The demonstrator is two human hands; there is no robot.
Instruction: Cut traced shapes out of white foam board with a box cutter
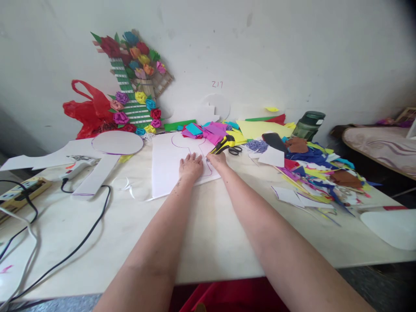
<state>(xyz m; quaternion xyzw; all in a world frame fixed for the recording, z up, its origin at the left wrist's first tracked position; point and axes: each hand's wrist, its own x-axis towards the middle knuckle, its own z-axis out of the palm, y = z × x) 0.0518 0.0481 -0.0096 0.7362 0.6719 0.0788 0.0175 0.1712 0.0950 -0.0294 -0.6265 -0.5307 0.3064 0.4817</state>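
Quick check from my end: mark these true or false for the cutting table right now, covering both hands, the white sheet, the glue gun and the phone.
1. The left hand lies flat on the white sheet. True.
2. The right hand holds a yellow-and-black cutter. True.
3. The glue gun lies right of the sheet. False: it lies to the left, cord attached.
4. The black phone is under the left hand. False: it lies among the paper scraps to the right.
5. A purple outline is drawn on the sheet. True.

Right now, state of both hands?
Left hand: open, flat on the white sheet.
Right hand: on the sheet's edge by the yellow cutter; grip cannot be told.
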